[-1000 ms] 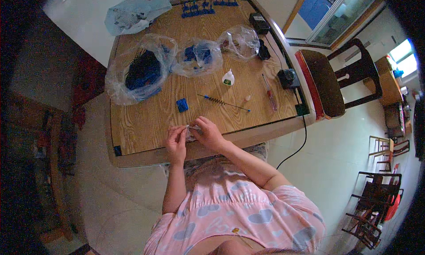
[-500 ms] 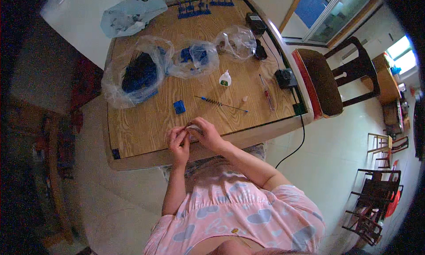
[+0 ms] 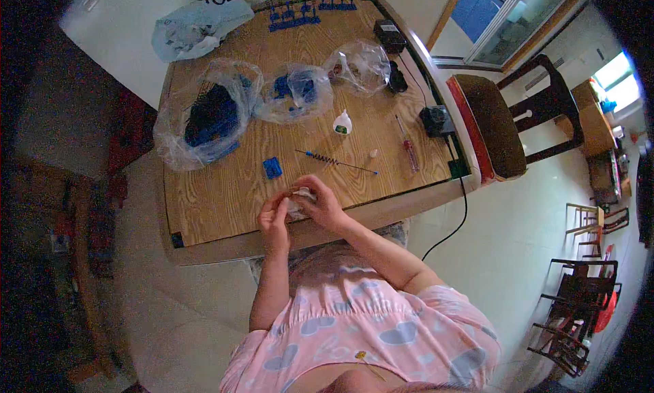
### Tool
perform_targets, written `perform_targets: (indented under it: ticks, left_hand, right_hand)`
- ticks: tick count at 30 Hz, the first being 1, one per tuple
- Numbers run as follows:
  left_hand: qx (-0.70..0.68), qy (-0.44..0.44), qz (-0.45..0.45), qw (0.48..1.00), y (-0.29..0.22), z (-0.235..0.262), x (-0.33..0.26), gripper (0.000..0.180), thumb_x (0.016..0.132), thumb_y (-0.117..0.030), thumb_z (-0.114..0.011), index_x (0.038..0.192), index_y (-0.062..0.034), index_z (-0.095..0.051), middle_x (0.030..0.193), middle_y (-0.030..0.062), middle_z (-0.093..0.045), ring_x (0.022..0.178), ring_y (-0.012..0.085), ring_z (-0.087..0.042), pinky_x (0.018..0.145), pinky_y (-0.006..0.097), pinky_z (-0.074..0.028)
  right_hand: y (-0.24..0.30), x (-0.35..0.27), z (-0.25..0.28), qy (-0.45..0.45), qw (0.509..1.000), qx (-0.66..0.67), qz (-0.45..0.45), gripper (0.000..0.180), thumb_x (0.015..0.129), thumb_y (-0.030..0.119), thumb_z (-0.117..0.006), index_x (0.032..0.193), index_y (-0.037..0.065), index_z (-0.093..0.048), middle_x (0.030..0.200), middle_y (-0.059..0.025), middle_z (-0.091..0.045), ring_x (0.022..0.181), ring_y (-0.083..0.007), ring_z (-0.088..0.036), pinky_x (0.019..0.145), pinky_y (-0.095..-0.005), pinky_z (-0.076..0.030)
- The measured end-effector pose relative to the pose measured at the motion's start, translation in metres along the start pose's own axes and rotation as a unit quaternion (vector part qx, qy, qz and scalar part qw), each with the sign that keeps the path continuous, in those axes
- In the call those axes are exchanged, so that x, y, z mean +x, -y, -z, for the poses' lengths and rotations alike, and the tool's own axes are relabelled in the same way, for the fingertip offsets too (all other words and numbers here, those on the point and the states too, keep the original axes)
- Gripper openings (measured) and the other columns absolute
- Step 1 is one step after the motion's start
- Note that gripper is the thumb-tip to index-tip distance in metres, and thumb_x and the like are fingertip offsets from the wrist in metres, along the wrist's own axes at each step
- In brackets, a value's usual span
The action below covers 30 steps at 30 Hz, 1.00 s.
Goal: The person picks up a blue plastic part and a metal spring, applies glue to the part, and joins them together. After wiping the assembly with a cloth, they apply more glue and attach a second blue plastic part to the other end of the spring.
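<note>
Over the table's near edge, my left hand [image 3: 273, 219] and my right hand [image 3: 321, 205] meet with bent fingers around a small crumpled white piece [image 3: 298, 203] that looks like tissue. Fingers cover much of it. Just beyond them lies a small blue block [image 3: 272, 167]. A thin rod with a black coil spring and blue ends [image 3: 336, 162] rests on the wood to the right of the block. Farther back stands a white squeeze bottle [image 3: 342, 122] with a narrow tip, and a small pale cap [image 3: 373, 154] sits nearer the right side.
A red-handled screwdriver [image 3: 409, 154] lies at right by a black adapter [image 3: 436, 121] with a cord. Clear bags of black springs [image 3: 206, 113], blue parts [image 3: 294, 89] and brown parts [image 3: 359, 67] cross the middle. Blue racks [image 3: 294, 25] stand at the back. A chair [image 3: 480, 124] is at right.
Both hands stay together at the table edge, with the fingers slightly shifted. More of the white piece shows between them. The whole view has moved a little.
</note>
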State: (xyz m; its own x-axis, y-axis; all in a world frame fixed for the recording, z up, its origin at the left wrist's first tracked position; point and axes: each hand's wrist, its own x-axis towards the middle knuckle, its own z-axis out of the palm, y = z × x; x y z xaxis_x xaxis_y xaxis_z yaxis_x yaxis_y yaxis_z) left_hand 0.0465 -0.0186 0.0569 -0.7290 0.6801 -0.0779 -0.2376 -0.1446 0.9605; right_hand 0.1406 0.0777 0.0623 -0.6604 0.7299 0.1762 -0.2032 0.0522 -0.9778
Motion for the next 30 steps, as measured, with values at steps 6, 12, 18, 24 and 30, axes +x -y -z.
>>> perform_targets:
  ticks: [6,12,18,24,30]
  left_hand:
    - [-0.037,0.032,-0.042,0.998,-0.002,-0.002,0.003,0.035,0.089,-0.005,-0.052,0.123,-0.0027,-0.049,0.105,0.0056,-0.06,0.095,0.0103,-0.055,0.082,0.023,-0.043]
    - [0.13,0.059,-0.092,0.986,-0.013,0.002,-0.01,0.038,0.086,-0.005,-0.057,0.122,-0.0014,-0.047,0.103,0.0063,-0.058,0.095,0.0139,-0.054,0.085,0.026,-0.042]
    - [0.371,0.086,-0.257,0.888,-0.011,0.003,-0.015,0.041,0.083,-0.005,-0.06,0.121,0.0003,-0.046,0.106,0.0084,-0.057,0.099,0.0184,-0.054,0.093,0.033,-0.04]
    - [0.016,0.066,-0.085,0.994,-0.013,0.002,-0.008,0.047,0.085,-0.008,-0.057,0.128,-0.0001,-0.041,0.114,0.0107,-0.058,0.107,0.0184,-0.053,0.099,0.034,-0.035]
    - [-0.031,0.046,-0.03,0.998,-0.022,0.011,-0.006,0.047,0.087,-0.008,-0.055,0.131,-0.0029,-0.04,0.118,0.0106,-0.058,0.107,0.0182,-0.053,0.099,0.032,-0.035]
  right_hand:
    - [-0.002,0.002,0.0,0.038,0.998,-0.035,-0.017,0.021,0.082,0.006,-0.064,0.102,0.001,-0.058,0.093,-0.0071,-0.062,0.089,-0.0138,-0.057,0.078,-0.0282,-0.046]
    - [-0.003,-0.002,0.001,0.049,0.995,-0.088,-0.01,0.016,0.085,0.011,-0.062,0.094,-0.001,-0.06,0.084,-0.0087,-0.062,0.079,-0.0132,-0.056,0.072,-0.0278,-0.046]
    - [0.001,-0.005,-0.001,0.037,0.995,0.007,-0.093,0.016,0.09,0.014,-0.056,0.092,-0.002,-0.059,0.078,-0.0042,-0.06,0.077,-0.009,-0.052,0.068,-0.026,-0.045]
    - [-0.008,0.001,-0.006,-0.096,0.995,-0.006,-0.036,0.011,0.09,0.011,-0.057,0.095,0.001,-0.055,0.081,-0.0002,-0.054,0.074,-0.0069,-0.048,0.066,-0.0237,-0.043]
    - [-0.013,-0.002,0.0,-0.019,0.996,-0.082,0.036,0.023,0.085,0.01,-0.062,0.104,0.003,-0.051,0.085,-0.0012,-0.055,0.075,-0.0074,-0.048,0.065,-0.0233,-0.042]
